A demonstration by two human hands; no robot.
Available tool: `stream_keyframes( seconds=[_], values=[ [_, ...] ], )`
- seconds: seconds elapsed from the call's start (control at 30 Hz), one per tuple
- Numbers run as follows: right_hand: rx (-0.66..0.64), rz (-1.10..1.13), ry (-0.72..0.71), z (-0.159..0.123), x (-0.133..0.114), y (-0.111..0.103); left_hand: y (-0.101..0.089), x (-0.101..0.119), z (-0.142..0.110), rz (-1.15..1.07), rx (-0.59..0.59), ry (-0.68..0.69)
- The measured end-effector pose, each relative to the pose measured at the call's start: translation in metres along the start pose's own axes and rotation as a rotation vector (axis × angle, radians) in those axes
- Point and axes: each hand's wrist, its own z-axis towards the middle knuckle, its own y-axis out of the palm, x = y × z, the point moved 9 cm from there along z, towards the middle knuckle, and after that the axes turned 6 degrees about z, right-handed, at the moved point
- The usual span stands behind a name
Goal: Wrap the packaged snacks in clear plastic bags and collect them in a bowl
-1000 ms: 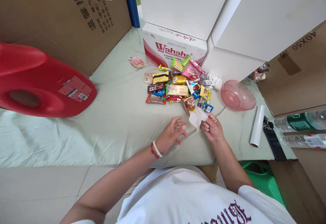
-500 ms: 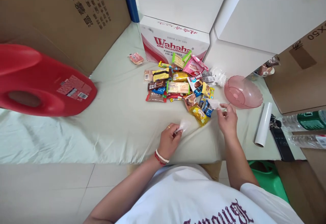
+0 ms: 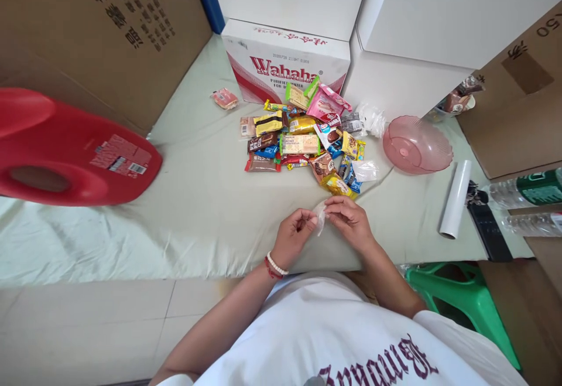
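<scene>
Between my two hands is a small clear plastic bag [image 3: 321, 219]. My left hand [image 3: 297, 232] pinches one side of it between thumb and fingers. From the other side, the fingertips of my right hand [image 3: 349, 221] are closed on the same bag. Just beyond them lies a heap of wrapped snacks [image 3: 300, 143], with a yellow packet [image 3: 338, 185] closest to my fingers. Another clear plastic bag [image 3: 365, 170] rests at the heap's right edge. More crumpled clear bags [image 3: 372, 120] lie farther back, beside the pink bowl [image 3: 417, 146].
A large red jug [image 3: 79, 151] stands at left before a cardboard box [image 3: 88, 34]. Behind the snacks is a Wahaha carton [image 3: 285, 69]. To the right are a white roll [image 3: 456, 198], a black phone-like object [image 3: 489, 231], plastic bottles [image 3: 535, 193] and a green stool [image 3: 469, 292].
My right hand has let go of a clear bag at the heap's edge and come left to the bag in my left hand. The view has shifted slightly.
</scene>
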Motion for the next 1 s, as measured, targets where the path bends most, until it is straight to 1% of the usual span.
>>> stream_keyframes(
  seconds=[0.1, 0.2, 0.27, 0.37, 0.47, 0.53, 0.57, 0.6, 0.67, 0.7, 0.73, 0.77, 0.83, 0.87, 0.9, 0.93, 1.0],
  values=[
    [-0.021, 0.009, -0.005, -0.004, -0.003, 0.002, 0.006, -0.001, 0.002, 0.006, -0.036, -0.012],
    [0.020, 0.095, 0.039, -0.008, 0.002, -0.004, 0.004, -0.003, 0.002, -0.035, -0.033, -0.030],
    [0.076, 0.189, 0.081, -0.010, 0.009, -0.014, -0.001, -0.008, 0.001, -0.082, -0.024, -0.054],
    [0.183, 0.341, 0.132, -0.013, 0.019, -0.036, -0.010, -0.017, 0.000, -0.161, -0.023, -0.094],
    [0.229, 0.450, 0.225, -0.017, 0.032, -0.051, -0.010, -0.024, -0.002, -0.209, -0.072, -0.120],
    [0.247, 0.439, 0.280, -0.022, 0.038, -0.059, -0.006, -0.024, -0.003, -0.212, -0.114, -0.126],
    [0.277, 0.411, 0.284, -0.025, 0.038, -0.065, -0.003, -0.023, -0.003, -0.209, -0.129, -0.122],
    [0.324, 0.370, 0.268, -0.028, 0.036, -0.072, -0.001, -0.021, -0.003, -0.203, -0.140, -0.111],
    [0.411, 0.257, 0.192, -0.035, 0.023, -0.082, 0.004, -0.015, -0.002, -0.187, -0.156, -0.077],
    [0.406, 0.196, 0.151, -0.037, 0.013, -0.081, 0.006, -0.012, -0.002, -0.179, -0.164, -0.063],
    [0.355, 0.141, 0.120, -0.036, 0.004, -0.074, 0.008, -0.011, -0.002, -0.174, -0.172, -0.054],
    [0.270, 0.098, 0.102, -0.034, -0.004, -0.061, 0.009, -0.010, -0.003, -0.173, -0.178, -0.051],
    [0.061, 0.050, 0.089, -0.028, -0.015, -0.028, 0.010, -0.009, -0.003, -0.179, -0.182, -0.050],
    [-0.025, 0.034, 0.080, -0.025, -0.018, -0.012, 0.009, -0.009, -0.004, -0.185, -0.177, -0.048],
    [-0.082, 0.017, 0.066, -0.022, -0.020, 0.000, 0.006, -0.009, -0.004, -0.194, -0.166, -0.043],
    [-0.111, -0.001, 0.048, -0.019, -0.021, 0.009, 0.003, -0.009, -0.004, -0.204, -0.150, -0.035],
    [-0.106, -0.007, 0.018, -0.013, -0.019, 0.014, -0.007, -0.010, -0.005, -0.240, -0.107, -0.019]
  ],
)
